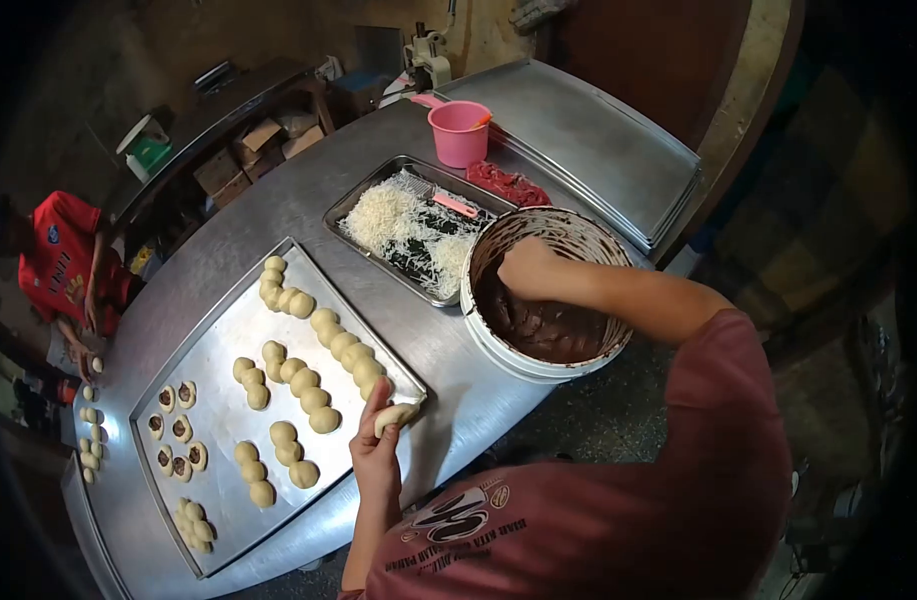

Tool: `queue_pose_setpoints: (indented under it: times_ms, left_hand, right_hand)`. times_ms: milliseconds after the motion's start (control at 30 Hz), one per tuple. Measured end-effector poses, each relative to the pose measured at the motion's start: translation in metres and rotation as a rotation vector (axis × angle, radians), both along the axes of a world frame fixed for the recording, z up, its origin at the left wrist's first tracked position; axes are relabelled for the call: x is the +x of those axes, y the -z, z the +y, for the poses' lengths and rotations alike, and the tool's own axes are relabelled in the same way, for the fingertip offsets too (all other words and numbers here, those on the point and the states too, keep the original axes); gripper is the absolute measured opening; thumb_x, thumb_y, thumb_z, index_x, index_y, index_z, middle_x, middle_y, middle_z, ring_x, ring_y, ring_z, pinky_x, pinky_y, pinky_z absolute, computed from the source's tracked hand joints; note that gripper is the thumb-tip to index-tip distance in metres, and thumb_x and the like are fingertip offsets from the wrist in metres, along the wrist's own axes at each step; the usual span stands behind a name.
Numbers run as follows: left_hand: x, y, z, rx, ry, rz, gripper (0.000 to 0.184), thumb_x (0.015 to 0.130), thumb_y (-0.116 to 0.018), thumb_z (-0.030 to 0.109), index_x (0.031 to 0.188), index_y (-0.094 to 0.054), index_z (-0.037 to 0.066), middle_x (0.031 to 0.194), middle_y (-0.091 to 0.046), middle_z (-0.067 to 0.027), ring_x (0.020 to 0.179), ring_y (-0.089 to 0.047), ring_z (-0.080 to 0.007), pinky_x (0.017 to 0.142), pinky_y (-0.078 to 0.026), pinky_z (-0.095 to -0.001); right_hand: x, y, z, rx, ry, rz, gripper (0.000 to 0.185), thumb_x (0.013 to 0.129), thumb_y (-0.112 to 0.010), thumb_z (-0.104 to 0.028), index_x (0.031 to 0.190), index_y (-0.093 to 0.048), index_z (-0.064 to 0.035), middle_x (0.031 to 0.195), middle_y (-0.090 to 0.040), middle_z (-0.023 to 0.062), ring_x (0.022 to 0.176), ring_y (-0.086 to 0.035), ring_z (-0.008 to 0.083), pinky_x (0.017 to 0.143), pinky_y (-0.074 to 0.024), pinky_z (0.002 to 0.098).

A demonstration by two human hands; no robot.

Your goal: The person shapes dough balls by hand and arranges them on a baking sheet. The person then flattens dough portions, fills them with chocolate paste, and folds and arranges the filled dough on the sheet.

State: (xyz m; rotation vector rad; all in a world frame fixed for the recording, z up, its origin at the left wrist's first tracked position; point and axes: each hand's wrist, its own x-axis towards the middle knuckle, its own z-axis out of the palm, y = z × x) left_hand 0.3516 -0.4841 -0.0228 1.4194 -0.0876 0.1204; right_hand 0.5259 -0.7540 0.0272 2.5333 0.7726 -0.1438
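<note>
My left hand (pixel 375 438) holds a flattened piece of pale dough (pixel 395 416) over the near right corner of a large metal tray (pixel 213 345). Rows of round dough balls (pixel 305 380) lie on that tray. At its left end are several dough pieces with dark filling (pixel 182 429) in their middles. My right hand (pixel 526 268) reaches into a white bucket (pixel 518 362) of dark brown chocolate-like paste (pixel 553 335). Its fingers are curled and point down toward the paste; whatever they grip is hidden.
Behind the bucket, a smaller tray (pixel 356 240) carries grated cheese (pixel 383 215) and a pink-handled grater (pixel 454 205). A pink dipper (pixel 459 135), a red bag (pixel 506 184) and stacked metal trays (pixel 598 130) stand farther back. Across the table, a person in red (pixel 63 255) handles dough.
</note>
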Motion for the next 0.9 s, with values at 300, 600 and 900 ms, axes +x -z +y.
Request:
queue_pose_setpoints:
  times_ms: [300, 600, 900]
  left_hand:
    - [0.014, -0.028, -0.010, -0.213, -0.090, 0.031, 0.029, 0.083, -0.056, 0.018, 0.102, -0.054, -0.004, 0.109, -0.052, -0.0158, 0.101, -0.050, -0.0243, 0.089, -0.039, -0.0332]
    - [0.018, -0.029, -0.030, -0.396, 0.088, 0.314, 0.021, 0.087, -0.046, 0.013, 0.100, -0.053, -0.002, 0.085, -0.059, -0.0082, 0.073, -0.056, -0.0128, 0.068, -0.046, -0.0224]
    - [-0.023, -0.018, 0.053, -0.278, 0.052, 0.242, 0.021, 0.088, -0.047, 0.018, 0.099, -0.054, 0.001, 0.075, -0.057, -0.0037, 0.063, -0.047, -0.0043, 0.056, -0.037, -0.0159]
  right_hand:
    - [-0.008, -0.069, -0.081, 1.054, 0.278, 0.796, 0.015, 0.078, -0.051, -0.008, 0.079, -0.064, -0.0017, 0.067, -0.057, -0.0021, 0.060, -0.044, 0.0082, 0.058, -0.0368, 0.0213]
    - [-0.143, -0.022, 0.103, 1.752, 0.017, 0.040, 0.022, 0.087, -0.042, -0.009, 0.100, -0.056, 0.0005, 0.078, -0.048, 0.0044, 0.066, -0.041, 0.0125, 0.061, -0.0352, 0.0228]
    - [-0.123, 0.019, 0.221, 1.917, -0.160, -0.054, 0.019, 0.082, -0.049, -0.007, 0.098, -0.056, 0.0007, 0.073, -0.045, 0.0037, 0.065, -0.041, 0.0150, 0.059, -0.0351, 0.0239]
